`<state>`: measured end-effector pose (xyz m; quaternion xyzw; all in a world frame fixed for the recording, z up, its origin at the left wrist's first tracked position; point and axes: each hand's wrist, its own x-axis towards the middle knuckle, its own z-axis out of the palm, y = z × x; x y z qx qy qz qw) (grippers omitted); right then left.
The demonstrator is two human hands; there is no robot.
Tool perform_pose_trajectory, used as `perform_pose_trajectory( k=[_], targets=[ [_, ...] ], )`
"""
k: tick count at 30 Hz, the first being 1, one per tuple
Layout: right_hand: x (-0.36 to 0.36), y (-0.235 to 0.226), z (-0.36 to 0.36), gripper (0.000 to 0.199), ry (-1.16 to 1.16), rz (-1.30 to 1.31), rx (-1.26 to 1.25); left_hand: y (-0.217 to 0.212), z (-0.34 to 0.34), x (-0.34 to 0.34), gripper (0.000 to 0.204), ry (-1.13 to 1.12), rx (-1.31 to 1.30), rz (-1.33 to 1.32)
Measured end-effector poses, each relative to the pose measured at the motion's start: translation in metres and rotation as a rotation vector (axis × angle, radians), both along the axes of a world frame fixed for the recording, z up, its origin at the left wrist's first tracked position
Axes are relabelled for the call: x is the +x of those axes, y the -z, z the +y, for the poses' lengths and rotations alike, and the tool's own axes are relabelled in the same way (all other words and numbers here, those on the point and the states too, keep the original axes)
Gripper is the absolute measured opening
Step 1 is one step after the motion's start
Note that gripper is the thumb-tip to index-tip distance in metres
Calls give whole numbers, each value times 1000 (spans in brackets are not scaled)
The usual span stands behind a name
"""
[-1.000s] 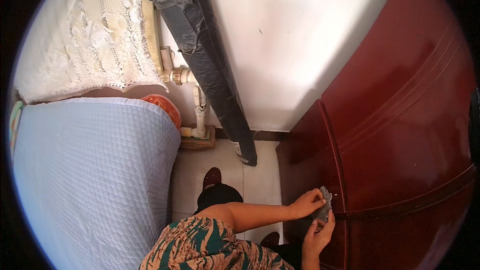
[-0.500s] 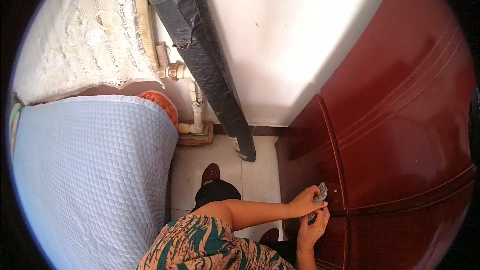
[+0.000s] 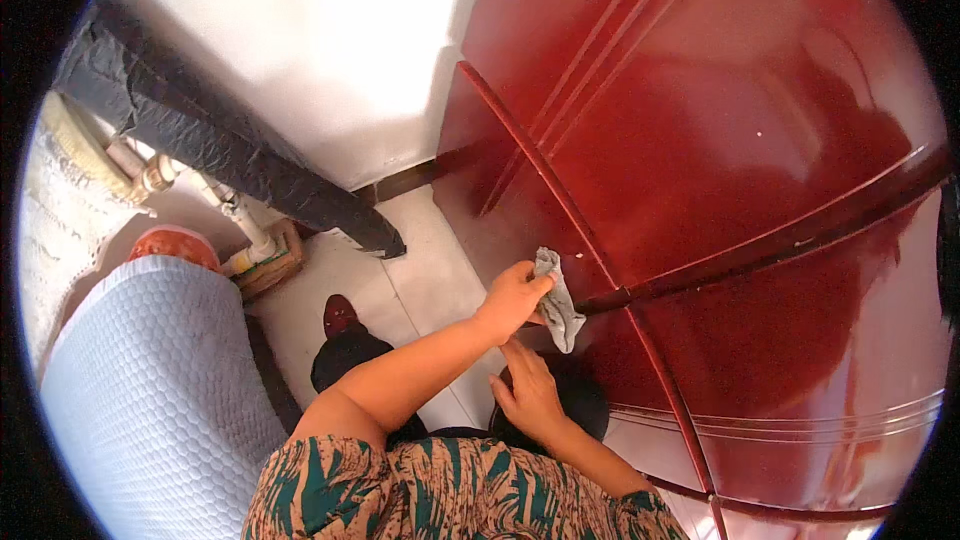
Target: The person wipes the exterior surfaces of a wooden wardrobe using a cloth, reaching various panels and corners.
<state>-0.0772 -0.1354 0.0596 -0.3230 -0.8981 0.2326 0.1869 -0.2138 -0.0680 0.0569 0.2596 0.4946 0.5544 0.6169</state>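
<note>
A crumpled grey cloth (image 3: pixel 561 302) is gripped in my left hand (image 3: pixel 514 300), its folded length hanging out past the fingers. It is held up close to the glossy dark red cabinet (image 3: pixel 730 190), near where the raised trim strips cross; whether it touches the surface I cannot tell. Just below, my right hand (image 3: pixel 530 395) has its fingers stretched out and its thumb apart, with nothing seen in it. Its fingertips come near the left wrist and are partly hidden there.
Leaning on the white wall (image 3: pixel 340 50) is a long roll wrapped in black plastic (image 3: pixel 230 140). Beside it run pipes (image 3: pixel 245 225). At left stands a bed-like form under a quilted light blue cover (image 3: pixel 150 380). My shoe (image 3: pixel 340 314) rests on the tiled floor (image 3: pixel 420 240).
My view has turned toward the cabinet. Both hands were together at the cloth; now the right hand is off it, lower down, while the left keeps hold and the cloth hangs longer.
</note>
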Motion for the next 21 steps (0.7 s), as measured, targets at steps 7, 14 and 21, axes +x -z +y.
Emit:
perform_pose_trajectory(
  k=[7,14,21],
  targets=[
    [-7,-16,30,27,193,153,-33,-5,-3,-17,59,71,-66,-296],
    [4,-34,48,51,302,333,-147,0,-1,-14,55,-36,-25,-351],
    [-35,-35,78,58,207,331,-192,3,4,-18,39,-336,38,-336]
  ],
)
